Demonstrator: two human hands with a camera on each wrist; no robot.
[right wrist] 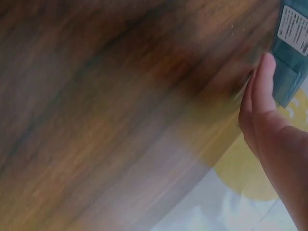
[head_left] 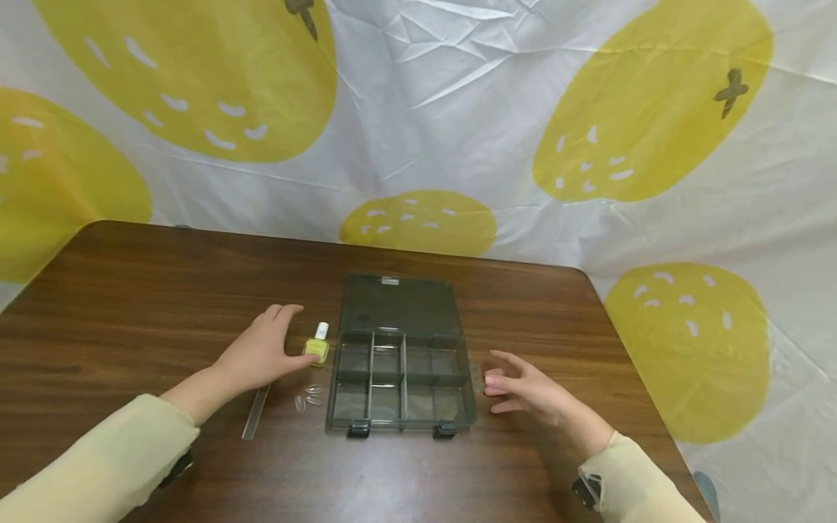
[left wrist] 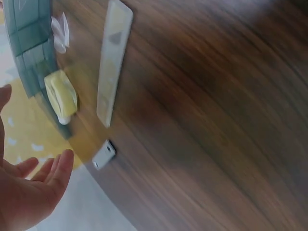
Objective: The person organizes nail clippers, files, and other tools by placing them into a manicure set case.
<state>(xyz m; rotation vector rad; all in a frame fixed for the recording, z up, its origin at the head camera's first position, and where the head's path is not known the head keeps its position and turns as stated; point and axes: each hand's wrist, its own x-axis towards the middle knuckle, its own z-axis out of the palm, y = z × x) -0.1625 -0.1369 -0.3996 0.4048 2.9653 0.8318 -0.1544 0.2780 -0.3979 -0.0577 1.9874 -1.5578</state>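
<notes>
Working left to right, your left hand (head_left: pixel 258 354) lies with fingers loosely extended, gripping nothing, its fingertips touching or just short of the yellow polish bottle (head_left: pixel 317 347), which stands upright beside the organiser box (head_left: pixel 400 363) near some clear nail tips (head_left: pixel 309 396) and a flat strip (head_left: pixel 256 412). That box sits lid-open, compartments exposed, apparently for access. Your right hand (head_left: pixel 523 385) hovers relaxed and empty beside its right wall.

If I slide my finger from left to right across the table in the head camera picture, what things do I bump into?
Left hand → yellow nail polish bottle → open compartment box → right hand.
</notes>
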